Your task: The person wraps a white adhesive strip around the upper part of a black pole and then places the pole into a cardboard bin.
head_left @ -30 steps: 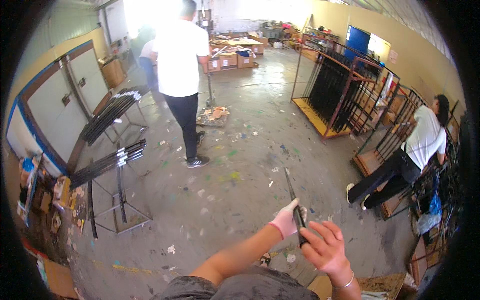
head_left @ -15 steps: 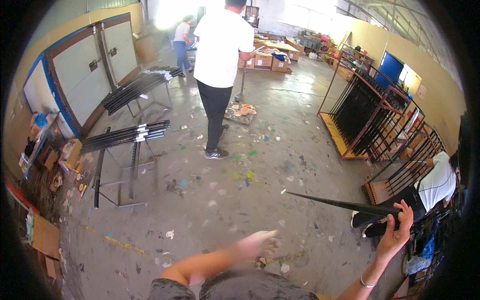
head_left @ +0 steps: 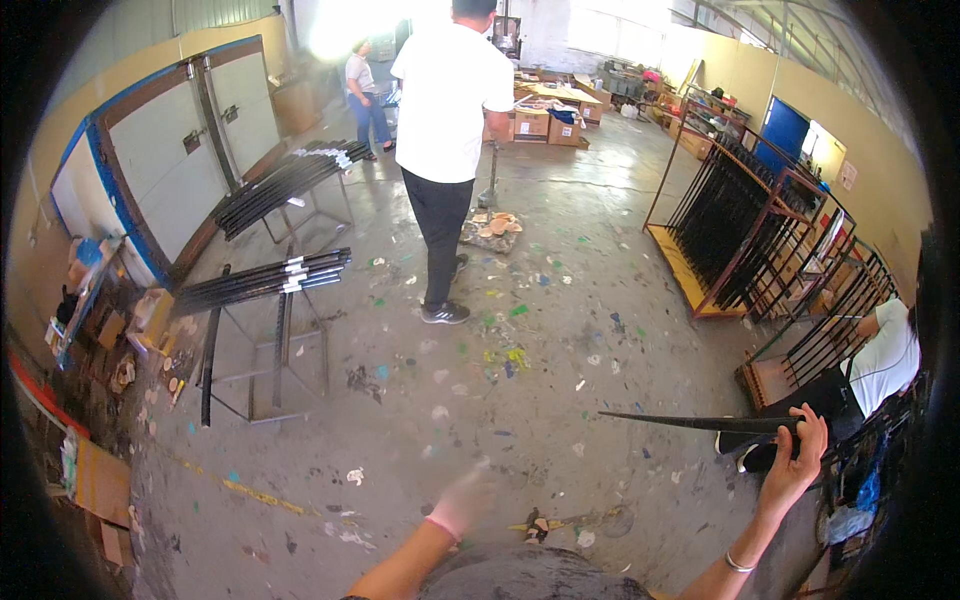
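Note:
A long black tube (head_left: pixel 700 422) is gripped near its thick end by my right hand (head_left: pixel 795 455), thumb and fingers around it. The tube looks strongly tapered as it reaches away leftward over the floor, lying nearly level. Low in the middle of the view, my left hand (head_left: pixel 465 503) hangs apart from the tube. It appears to wear a pale glove with a pinkish cuff, and motion smears its fingers.
On the left, metal stands (head_left: pixel 265 390) carry bundles of black tubes (head_left: pixel 265 280). A person in a white shirt (head_left: pixel 455 90) stands ahead. Another person (head_left: pixel 885 345) bends close to my right hand, beside a rack (head_left: pixel 700 300) of black tubes. Cardboard boxes (head_left: pixel 533 125) sit far back.
My left hand has swung left, away from the tube. My right hand keeps its grip; the tube's far end sits slightly lower in view. The distant person has turned and stands more upright.

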The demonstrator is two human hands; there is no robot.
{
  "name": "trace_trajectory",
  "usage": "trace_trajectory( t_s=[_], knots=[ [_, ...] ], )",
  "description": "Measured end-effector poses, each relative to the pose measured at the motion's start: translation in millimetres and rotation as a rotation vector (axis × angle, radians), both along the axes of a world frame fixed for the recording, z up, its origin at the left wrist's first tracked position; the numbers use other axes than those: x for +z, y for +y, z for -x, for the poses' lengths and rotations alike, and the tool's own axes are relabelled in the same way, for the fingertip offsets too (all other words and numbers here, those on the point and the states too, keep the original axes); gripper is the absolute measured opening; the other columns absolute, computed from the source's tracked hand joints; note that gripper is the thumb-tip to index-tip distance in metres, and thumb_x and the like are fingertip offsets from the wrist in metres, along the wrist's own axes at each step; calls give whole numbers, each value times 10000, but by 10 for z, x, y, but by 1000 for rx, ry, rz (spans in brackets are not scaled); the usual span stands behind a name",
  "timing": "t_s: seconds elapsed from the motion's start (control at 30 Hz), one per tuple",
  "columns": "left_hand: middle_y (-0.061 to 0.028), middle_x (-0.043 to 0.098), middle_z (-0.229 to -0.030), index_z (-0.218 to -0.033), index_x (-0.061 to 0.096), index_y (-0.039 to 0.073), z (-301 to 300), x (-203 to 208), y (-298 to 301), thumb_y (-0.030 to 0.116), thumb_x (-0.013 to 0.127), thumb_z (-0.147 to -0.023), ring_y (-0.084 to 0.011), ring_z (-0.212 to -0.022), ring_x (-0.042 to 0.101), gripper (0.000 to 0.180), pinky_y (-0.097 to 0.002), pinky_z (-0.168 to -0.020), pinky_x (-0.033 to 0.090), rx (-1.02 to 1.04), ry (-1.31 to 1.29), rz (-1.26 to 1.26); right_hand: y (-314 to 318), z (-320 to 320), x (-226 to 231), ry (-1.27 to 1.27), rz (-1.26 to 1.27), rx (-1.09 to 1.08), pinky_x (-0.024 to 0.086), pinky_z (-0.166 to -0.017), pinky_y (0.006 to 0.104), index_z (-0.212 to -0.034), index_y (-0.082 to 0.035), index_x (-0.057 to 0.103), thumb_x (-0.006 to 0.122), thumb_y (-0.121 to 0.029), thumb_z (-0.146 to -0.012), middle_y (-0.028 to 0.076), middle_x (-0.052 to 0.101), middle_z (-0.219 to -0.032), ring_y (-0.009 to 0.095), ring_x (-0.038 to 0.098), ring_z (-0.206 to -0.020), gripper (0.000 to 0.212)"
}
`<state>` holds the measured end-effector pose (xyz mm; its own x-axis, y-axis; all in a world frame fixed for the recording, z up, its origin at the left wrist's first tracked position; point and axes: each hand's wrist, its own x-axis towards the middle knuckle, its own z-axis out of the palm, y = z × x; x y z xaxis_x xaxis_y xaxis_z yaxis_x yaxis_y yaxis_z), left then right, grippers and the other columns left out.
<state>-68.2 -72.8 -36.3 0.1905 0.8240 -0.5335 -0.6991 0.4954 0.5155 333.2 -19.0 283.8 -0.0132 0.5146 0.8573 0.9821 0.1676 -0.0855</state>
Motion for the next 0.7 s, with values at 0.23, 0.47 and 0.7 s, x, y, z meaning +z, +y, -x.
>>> trace_trajectory(
  t_s=[0.23, 0.47, 0.7],
  knots=[
    [-147, 592, -1047, -1145, 523, 22, -112, 647, 186, 345, 477, -995, -278, -881, 586, 359, -385, -772, 477, -11, -92, 101, -161, -37, -64, 18, 7, -31, 340, -1071, 507, -891, -17, 526, 642, -38, -838, 107, 660, -1012, 323, 592, -1091, 130],
    [-134, 601, -1024, -1108, 554, 45, -198, 865, 142, 350, 497, -988, -251, -824, 584, 332, -357, -712, 470, -173, -60, -36, -298, -117, -131, 57, -4, -46, 343, -1069, 507, -894, -17, 526, 652, -59, -849, 106, 656, -1011, 321, 592, -1082, 141],
    [-117, 584, -1009, -1151, 551, 17, -306, 902, 193, 314, 498, -980, -227, -827, 560, 347, -339, -708, 461, -129, -99, 76, -328, -108, -132, 98, 5, -58, 353, -1063, 506, -866, -9, 531, 662, 0, -795, 107, 657, -992, 316, 596, -1077, 149]
  ],
)
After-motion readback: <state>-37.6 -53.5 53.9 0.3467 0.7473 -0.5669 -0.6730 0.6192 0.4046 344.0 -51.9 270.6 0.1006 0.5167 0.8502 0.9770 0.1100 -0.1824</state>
